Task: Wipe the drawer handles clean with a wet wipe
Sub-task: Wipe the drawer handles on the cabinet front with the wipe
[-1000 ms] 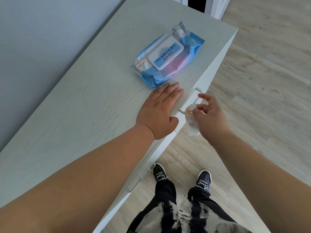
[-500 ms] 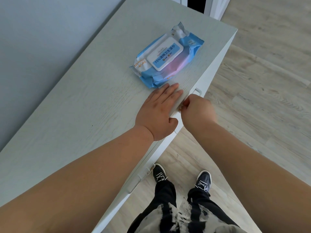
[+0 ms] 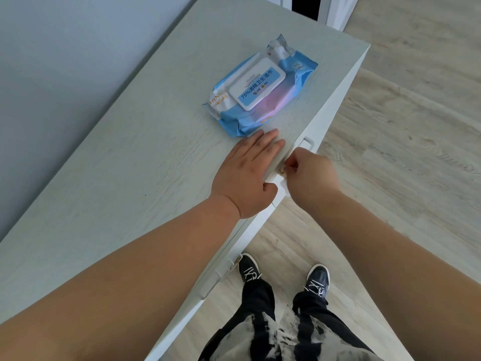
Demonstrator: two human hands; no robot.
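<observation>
From the head camera, the left hand (image 3: 246, 175) lies flat on the pale wooden surface (image 3: 130, 157) of the dresser, fingers straight, near its front edge. The right hand (image 3: 308, 173) has its fingers curled around a white wet wipe (image 3: 282, 184) and presses it against the drawer handle (image 3: 307, 142) just under that edge. A blue pack of wipes (image 3: 260, 89) lies on the surface just beyond the left fingertips. A second handle (image 3: 210, 285) shows lower down the front.
</observation>
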